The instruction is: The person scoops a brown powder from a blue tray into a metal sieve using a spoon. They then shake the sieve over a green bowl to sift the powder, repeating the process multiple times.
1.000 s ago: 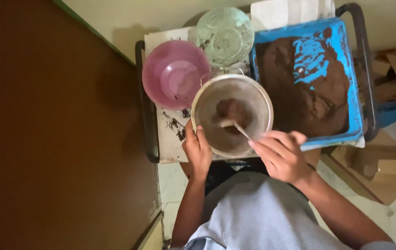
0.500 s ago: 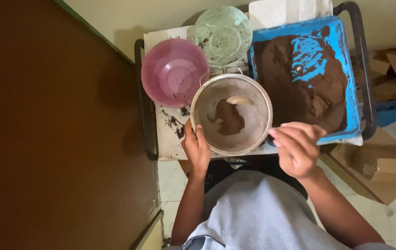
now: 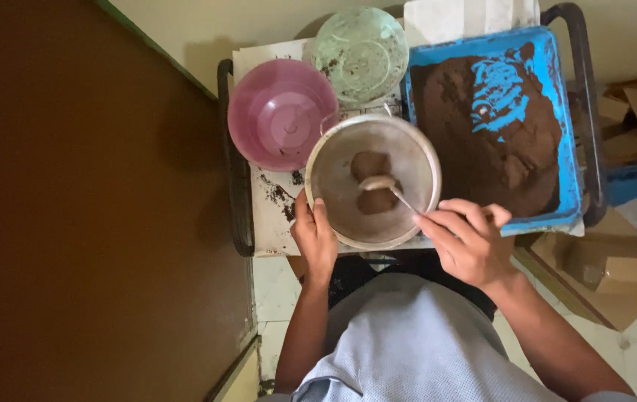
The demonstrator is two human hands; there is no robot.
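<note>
A round metal sieve (image 3: 333,167) with a small heap of brown powder (image 3: 372,182) in it sits on a small table. My left hand (image 3: 316,237) grips the sieve's near-left rim. My right hand (image 3: 466,240) holds a metal spoon (image 3: 387,186) whose bowl rests in the powder at the sieve's middle. To the right lies a blue tray (image 3: 568,156) largely covered with the same brown powder.
A pink bowl (image 3: 281,112) and a pale green bowl (image 3: 361,52) stand behind the sieve. White paper (image 3: 270,205) with brown smears covers the tabletop. A brown wall (image 3: 80,208) is on the left; cardboard boxes (image 3: 616,260) lie on the floor at right.
Half a second ago my right hand was drawn back from the sieve with the spoon out of the powder; now the spoon is back in the heap. My left hand has stayed on the rim.
</note>
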